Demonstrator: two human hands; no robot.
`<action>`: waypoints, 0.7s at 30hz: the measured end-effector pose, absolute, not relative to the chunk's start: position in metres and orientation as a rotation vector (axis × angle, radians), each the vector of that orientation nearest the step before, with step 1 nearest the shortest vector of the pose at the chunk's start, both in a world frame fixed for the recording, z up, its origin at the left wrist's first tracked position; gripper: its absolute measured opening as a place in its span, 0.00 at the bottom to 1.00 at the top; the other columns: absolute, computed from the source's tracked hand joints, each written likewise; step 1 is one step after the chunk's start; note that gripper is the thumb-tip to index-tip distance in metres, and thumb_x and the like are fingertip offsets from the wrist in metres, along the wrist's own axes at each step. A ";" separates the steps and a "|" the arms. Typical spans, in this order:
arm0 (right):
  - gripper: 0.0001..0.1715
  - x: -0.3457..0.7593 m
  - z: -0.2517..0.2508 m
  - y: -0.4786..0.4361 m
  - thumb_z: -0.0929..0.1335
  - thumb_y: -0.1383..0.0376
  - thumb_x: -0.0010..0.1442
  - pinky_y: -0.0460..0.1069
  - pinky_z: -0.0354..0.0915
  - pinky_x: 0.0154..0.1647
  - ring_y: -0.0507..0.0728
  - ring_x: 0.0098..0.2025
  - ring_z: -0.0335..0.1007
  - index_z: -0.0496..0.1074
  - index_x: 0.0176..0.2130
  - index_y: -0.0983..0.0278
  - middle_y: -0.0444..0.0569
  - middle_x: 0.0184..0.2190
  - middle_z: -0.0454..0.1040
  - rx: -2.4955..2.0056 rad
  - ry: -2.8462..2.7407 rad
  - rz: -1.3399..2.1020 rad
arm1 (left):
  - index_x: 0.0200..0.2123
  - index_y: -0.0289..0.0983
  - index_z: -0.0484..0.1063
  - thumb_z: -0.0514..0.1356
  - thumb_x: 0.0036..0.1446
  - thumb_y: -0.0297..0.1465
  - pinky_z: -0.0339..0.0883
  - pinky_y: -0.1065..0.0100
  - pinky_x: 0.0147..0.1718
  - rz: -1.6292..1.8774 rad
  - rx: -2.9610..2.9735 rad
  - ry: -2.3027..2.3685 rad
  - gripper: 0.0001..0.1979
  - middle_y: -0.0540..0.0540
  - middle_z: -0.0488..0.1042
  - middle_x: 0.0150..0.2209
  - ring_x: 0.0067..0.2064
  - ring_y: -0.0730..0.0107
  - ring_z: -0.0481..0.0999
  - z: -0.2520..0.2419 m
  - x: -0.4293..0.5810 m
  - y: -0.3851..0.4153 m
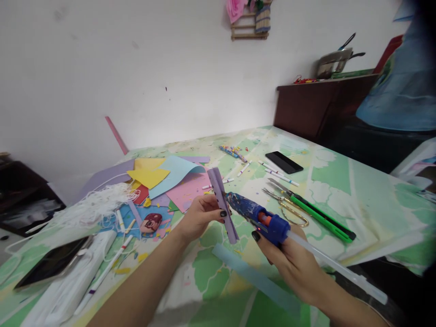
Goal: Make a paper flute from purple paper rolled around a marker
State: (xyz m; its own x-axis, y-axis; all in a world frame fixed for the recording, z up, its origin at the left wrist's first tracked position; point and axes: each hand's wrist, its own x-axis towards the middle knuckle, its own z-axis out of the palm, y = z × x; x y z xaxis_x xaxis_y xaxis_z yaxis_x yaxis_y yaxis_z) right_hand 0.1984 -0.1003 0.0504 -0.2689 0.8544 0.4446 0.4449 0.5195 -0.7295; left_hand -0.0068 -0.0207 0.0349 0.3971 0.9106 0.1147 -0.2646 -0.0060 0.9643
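Note:
My left hand pinches a strip of purple paper, curled along its length and held nearly upright above the table. In my right hand is a blue hot glue gun, its nozzle end against or just beside the purple strip. A long translucent glue stick sticks out of the gun's back. Beneath both hands a light blue paper strip lies on the patterned tablecloth. Whether glue is coming out is hidden.
Gold-handled scissors and a green utility knife lie right of the gun, with a black phone beyond. Coloured paper sheets, tangled white string, a white power strip and another phone cover the left.

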 end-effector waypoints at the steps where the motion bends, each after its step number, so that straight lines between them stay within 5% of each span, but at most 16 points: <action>1: 0.09 0.199 0.050 -0.101 0.60 0.66 0.62 0.43 0.56 0.24 0.49 0.23 0.56 0.59 0.28 0.62 0.40 0.21 0.60 -1.070 -1.896 0.599 | 0.30 0.32 0.77 0.70 0.39 0.31 0.71 0.71 0.26 1.056 1.230 0.687 0.13 0.45 0.77 0.27 0.26 0.71 0.75 0.035 -0.007 -0.021; 21: 0.14 0.196 0.045 -0.109 0.60 0.63 0.61 0.45 0.48 0.17 0.49 0.18 0.52 0.57 0.24 0.61 0.39 0.16 0.56 -1.126 -1.815 0.689 | 0.31 0.32 0.77 0.70 0.40 0.29 0.71 0.70 0.28 1.108 1.192 0.701 0.12 0.45 0.78 0.28 0.28 0.70 0.76 0.036 -0.006 -0.021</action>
State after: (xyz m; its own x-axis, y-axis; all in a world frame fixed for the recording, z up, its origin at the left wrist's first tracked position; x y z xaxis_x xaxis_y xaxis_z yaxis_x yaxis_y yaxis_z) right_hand 0.1963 -0.1093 0.0455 -0.2148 0.8988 0.3821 0.4192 0.4382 -0.7951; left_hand -0.0058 -0.0206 0.0359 0.3433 0.9318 0.1176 -0.2935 -0.0125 0.9559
